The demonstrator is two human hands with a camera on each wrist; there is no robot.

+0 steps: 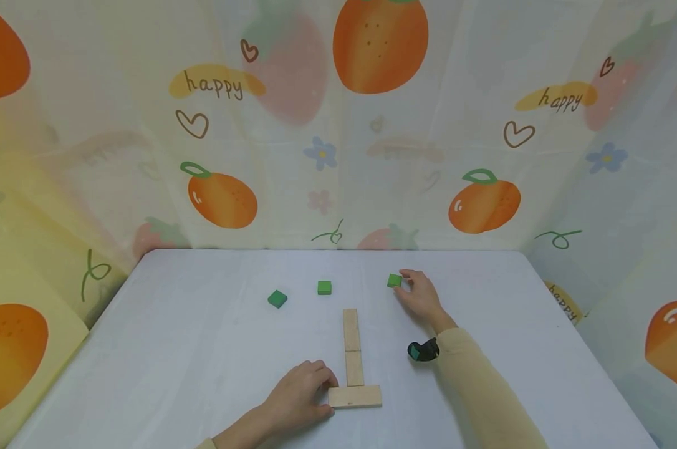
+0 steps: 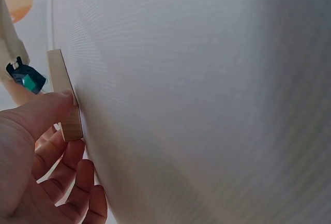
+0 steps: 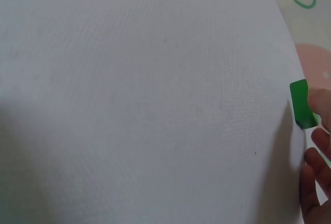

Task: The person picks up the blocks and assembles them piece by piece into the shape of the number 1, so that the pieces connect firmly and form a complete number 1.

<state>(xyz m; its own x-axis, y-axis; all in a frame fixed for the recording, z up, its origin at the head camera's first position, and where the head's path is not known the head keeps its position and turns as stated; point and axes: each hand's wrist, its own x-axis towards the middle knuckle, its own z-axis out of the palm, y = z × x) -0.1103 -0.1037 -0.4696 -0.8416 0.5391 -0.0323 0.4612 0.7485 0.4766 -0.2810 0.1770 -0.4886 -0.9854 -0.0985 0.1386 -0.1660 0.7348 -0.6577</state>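
Near the front of the table, my left hand pinches the left end of a plain wooden block lying crosswise. The left wrist view shows the thumb on one side of that block and fingertips at its end. Two more wooden blocks run end to end away from its middle, forming an upside-down T. At the back right, my right hand pinches a small green block between thumb and fingers. The right wrist view shows this green block at its right edge, partly behind the thumb.
A green block lies at the back middle, and a darker green one sits turned to its left. A black wrist camera is worn at the right sleeve. Behind the white table hangs a fruit-print curtain.
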